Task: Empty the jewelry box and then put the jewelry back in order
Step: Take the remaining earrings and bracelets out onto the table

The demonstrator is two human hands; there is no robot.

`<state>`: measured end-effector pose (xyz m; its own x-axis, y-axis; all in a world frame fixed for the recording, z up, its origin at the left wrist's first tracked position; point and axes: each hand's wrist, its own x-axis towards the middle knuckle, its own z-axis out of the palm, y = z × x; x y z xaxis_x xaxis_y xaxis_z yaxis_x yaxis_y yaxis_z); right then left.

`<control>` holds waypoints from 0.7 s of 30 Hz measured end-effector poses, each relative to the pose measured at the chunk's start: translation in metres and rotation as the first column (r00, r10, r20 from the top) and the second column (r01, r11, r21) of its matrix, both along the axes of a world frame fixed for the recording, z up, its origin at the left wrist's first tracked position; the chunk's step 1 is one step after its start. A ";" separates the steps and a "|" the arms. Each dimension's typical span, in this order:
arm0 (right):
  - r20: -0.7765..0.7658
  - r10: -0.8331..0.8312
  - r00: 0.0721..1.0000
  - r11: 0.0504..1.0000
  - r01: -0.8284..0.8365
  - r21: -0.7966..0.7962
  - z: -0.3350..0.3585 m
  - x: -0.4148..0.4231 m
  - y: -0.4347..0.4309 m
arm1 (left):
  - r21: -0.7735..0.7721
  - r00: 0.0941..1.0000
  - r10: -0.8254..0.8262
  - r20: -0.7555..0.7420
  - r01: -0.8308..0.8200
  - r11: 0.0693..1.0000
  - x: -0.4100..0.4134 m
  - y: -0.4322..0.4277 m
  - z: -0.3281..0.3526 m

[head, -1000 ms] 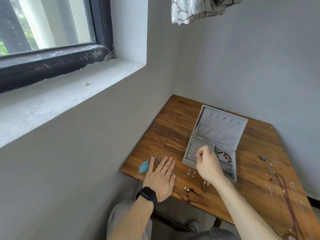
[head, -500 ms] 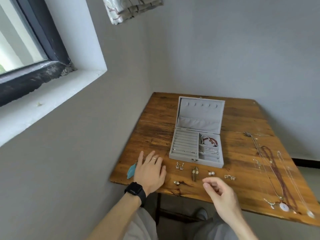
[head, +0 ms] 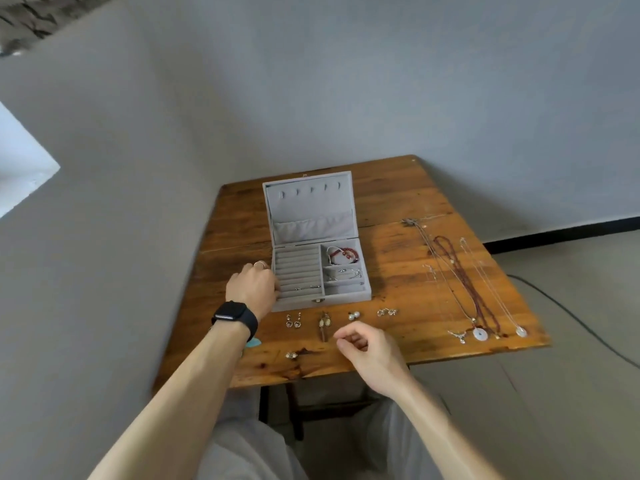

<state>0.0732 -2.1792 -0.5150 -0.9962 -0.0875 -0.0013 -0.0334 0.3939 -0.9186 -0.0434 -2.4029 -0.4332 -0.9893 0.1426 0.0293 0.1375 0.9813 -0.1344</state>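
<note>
Left hand [head: 251,289] at the left wall of the jewelry box [head: 346,296], grip curled over that edge, ring on one finger, black smartwatch [head: 235,318] on the wrist. Right hand [head: 367,348] low over the near part of the bench [head: 398,202], apart from the box, grip drawn together with thumb and forefinger tip to tip; too small to tell whether anything sits between them.

Box on the left half of the bench, lid [head: 311,202] standing open toward the far side. Inside on the left, ring rolls [head: 298,268] with a few small silver pieces in the near rows. On the right, a red bead bracelet [head: 343,254] in the far compartment and a silver bracelet [head: 343,274] in the middle one.

Just near of the box, in a row on the wood: small drop earrings [head: 293,321], long drop earrings [head: 323,323], pearl studs [head: 354,316], silver earrings [head: 387,311]. Nearer still, one more small pair [head: 291,355]. Tip of a teal feather earring [head: 252,342] showing beside the left wrist.

Well to the right, laid out lengthwise from far to near: a silver chain with a round pale pendant [head: 480,334], a dark red bead necklace [head: 464,282], a fine chain [head: 491,285].
</note>
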 end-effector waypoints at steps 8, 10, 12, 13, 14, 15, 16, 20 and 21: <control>-0.007 0.008 1.000 1.000 -0.008 0.006 0.001 0.001 0.001 | -0.164 0.999 -0.008 -0.035 0.002 0.986 0.004 0.015 -0.002; -0.002 0.008 1.000 1.000 -0.008 0.006 0.001 0.001 0.001 | -0.102 0.999 0.039 0.007 -0.038 0.994 0.001 0.015 -0.002; 0.003 0.009 1.000 1.000 -0.009 0.006 0.001 0.001 0.001 | -0.029 0.994 0.084 0.074 -0.082 0.996 -0.002 0.014 -0.002; 0.006 0.009 1.000 1.000 -0.009 0.004 0.001 0.000 0.001 | -0.014 0.990 0.095 0.105 -0.094 0.995 -0.004 0.014 -0.001; 0.008 0.010 1.000 1.000 -0.010 0.004 0.001 0.000 0.002 | -0.011 0.986 0.102 0.135 -0.101 0.995 -0.006 0.014 -0.002; 0.008 0.012 1.000 1.000 -0.012 0.004 0.001 0.000 0.002 | -0.013 0.981 0.104 0.161 -0.103 0.995 -0.007 0.014 -0.002; 0.003 0.015 1.000 1.000 -0.015 0.005 0.001 0.000 0.002 | -0.010 0.978 0.104 0.180 -0.104 0.995 -0.008 0.014 -0.003; -0.042 0.027 0.999 0.999 -0.026 0.021 0.001 0.001 0.002 | 0.187 0.982 0.098 0.158 -0.127 0.974 0.001 0.008 -0.004; -0.053 0.025 0.998 0.999 -0.024 0.027 0.001 0.002 0.002 | 0.287 0.989 0.094 0.111 -0.122 0.950 0.008 0.006 -0.005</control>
<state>0.0748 -2.1776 -0.5140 -0.9924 -0.1126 0.0495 -0.0924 0.4166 -0.9044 -0.0355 -2.3970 -0.4384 -0.9986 0.0341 -0.0409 0.0267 0.9852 0.1693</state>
